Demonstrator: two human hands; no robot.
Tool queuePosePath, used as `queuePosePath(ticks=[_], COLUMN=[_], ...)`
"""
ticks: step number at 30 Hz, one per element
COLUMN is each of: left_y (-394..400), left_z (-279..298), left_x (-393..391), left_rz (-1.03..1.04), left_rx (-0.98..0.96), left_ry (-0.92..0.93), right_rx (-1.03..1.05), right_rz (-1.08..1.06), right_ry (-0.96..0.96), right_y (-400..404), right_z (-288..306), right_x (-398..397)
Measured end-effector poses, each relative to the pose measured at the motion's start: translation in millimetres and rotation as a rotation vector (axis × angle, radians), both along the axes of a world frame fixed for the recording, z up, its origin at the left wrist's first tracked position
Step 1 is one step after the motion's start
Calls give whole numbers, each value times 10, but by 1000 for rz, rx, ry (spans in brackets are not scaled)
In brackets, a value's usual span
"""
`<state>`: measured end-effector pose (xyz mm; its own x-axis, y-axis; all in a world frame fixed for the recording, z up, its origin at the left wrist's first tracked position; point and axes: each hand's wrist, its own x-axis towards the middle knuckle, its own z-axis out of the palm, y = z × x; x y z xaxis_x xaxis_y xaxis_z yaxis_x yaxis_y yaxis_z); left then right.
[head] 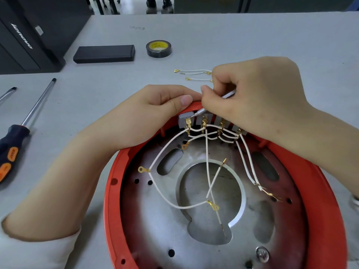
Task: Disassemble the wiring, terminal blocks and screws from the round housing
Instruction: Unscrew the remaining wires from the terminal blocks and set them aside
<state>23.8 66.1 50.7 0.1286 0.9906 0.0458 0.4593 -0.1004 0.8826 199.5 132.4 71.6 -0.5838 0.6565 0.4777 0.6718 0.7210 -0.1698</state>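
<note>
While the red round housing (116,191) lies open on the grey surface (252,39), cut off at the bottom edge, the left hand (151,115) grips its far rim and the right hand (250,98) pinches a thin silver tool (229,94), tip at the grey terminal blocks (183,121). The right hand hides part of the blocks. White wires (207,162) trail inside. Beyond lie loose wires (194,74), black tape roll (159,48), black box (104,54); left, screwdrivers (23,125).
</note>
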Motion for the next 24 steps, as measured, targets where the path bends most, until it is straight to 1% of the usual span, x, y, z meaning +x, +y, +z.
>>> queuePosePath(ticks=[5, 13, 20, 24], left_y=[3, 22, 30, 16], left_z=[-8, -21, -30, -18], left_x=[-4, -10, -20, -5], left_rz=[14, -13, -16, -38], left_rx=[4, 3, 9, 3], left_ry=[40, 7, 0, -59], right_rx=[-21, 44, 26, 44], right_rz=[-72, -65, 3, -32], right_ry=[-24, -103, -112, -61], right_y=[63, 136, 194, 175], right_z=[-20, -17, -41, -55], right_x=[-121, -212, -251, -224])
